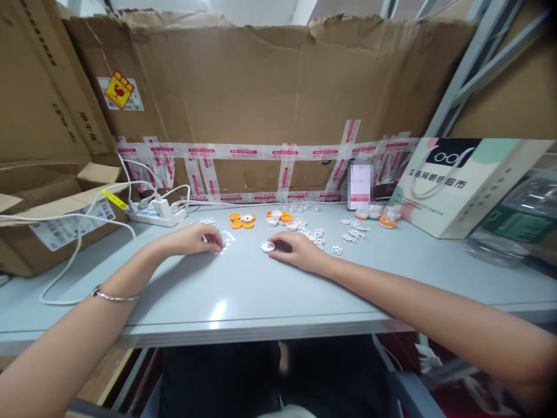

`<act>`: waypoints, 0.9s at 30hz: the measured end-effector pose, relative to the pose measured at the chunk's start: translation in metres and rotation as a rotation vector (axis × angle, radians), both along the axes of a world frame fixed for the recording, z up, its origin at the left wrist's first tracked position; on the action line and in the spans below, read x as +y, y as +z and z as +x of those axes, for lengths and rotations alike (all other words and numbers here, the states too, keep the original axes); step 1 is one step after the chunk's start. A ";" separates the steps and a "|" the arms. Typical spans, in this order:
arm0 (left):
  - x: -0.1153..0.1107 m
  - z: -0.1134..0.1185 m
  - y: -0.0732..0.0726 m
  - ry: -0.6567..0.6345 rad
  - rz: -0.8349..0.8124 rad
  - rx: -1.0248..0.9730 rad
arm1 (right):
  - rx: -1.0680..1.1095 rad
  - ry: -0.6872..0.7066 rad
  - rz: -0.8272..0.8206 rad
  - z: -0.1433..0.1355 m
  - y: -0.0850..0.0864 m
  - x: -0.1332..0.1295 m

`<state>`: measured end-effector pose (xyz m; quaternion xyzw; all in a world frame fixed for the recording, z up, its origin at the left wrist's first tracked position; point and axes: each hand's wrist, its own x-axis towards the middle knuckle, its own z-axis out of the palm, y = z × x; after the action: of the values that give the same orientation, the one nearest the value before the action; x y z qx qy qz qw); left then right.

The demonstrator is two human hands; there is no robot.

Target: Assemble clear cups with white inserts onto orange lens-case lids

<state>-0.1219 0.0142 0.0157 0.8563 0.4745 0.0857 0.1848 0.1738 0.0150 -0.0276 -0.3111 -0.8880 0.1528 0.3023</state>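
Note:
My right hand (292,249) grips a small round white piece (267,247) between thumb and fingers, at the middle of the grey table (243,290). To its left, my left hand (203,238) reaches down to the tabletop with its fingers curled together at the edge of a scatter of small white discs (228,239); whatever is under the fingertips is too small to make out. Behind the hands lie orange round pieces (242,224) and a group of white and orange rings (278,218). White perforated pieces (319,233) lie just behind my right hand.
Clear caps (300,205) stand at the back. A phone (360,184) leans near stacked round pieces (387,217). A paper bag (461,186) and a large plastic bottle (509,220) are at the right. A power strip (161,216), white cables and an open cardboard box (26,244) occupy the left.

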 end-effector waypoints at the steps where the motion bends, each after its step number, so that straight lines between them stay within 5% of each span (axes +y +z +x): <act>1: 0.000 0.001 -0.001 0.003 0.007 0.006 | 0.000 0.000 -0.008 0.000 0.000 0.000; 21: -0.003 0.003 -0.003 0.021 -0.099 0.039 | -0.018 0.117 -0.101 0.002 -0.005 0.003; 27: -0.006 0.009 -0.004 -0.036 0.044 0.098 | 0.012 0.157 -0.100 0.001 -0.006 0.005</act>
<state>-0.1132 0.0083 0.0117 0.8718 0.4655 0.0508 0.1439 0.1747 0.0196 -0.0340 -0.2543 -0.8991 0.2219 0.2787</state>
